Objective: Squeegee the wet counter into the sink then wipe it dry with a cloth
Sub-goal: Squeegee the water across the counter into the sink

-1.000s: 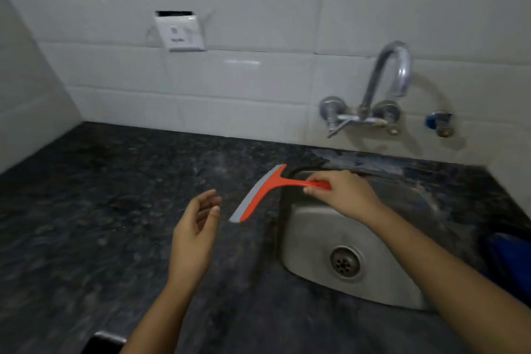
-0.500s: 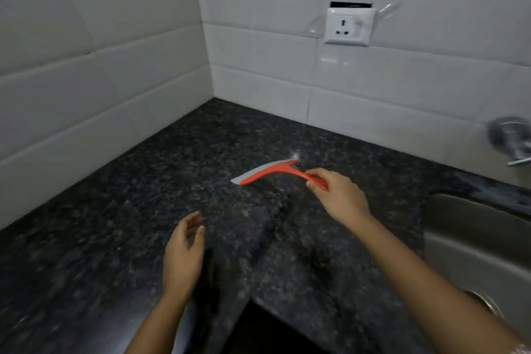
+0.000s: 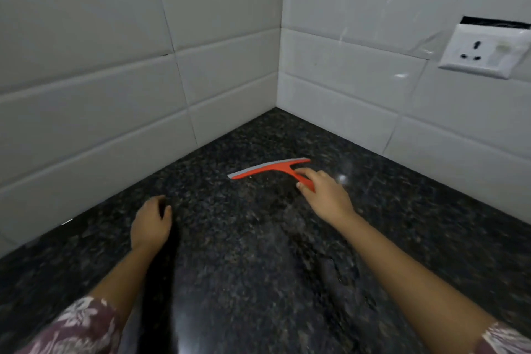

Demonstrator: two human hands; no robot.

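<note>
Red squeegee [image 3: 267, 168]: we judge it light and stiff, blade soft; right hand [image 3: 326, 195] grip pinches its handle; left hand [image 3: 150, 224] curled, empty, on worktop [image 3: 258, 267].

A dark speckled granite counter [image 3: 258, 282] runs into a corner formed by two white-tiled walls [image 3: 86, 80], its polished surface catching glare and showing faint streaks near the middle. A red squeegee [image 3: 267, 169] with a grey blade edge sits on the stone near the corner, its handle gripped by the right hand [image 3: 324, 195]. The left hand [image 3: 150, 223] is curled, fingers down, at the counter closer to the left wall; contact cannot be confirmed.
</note>
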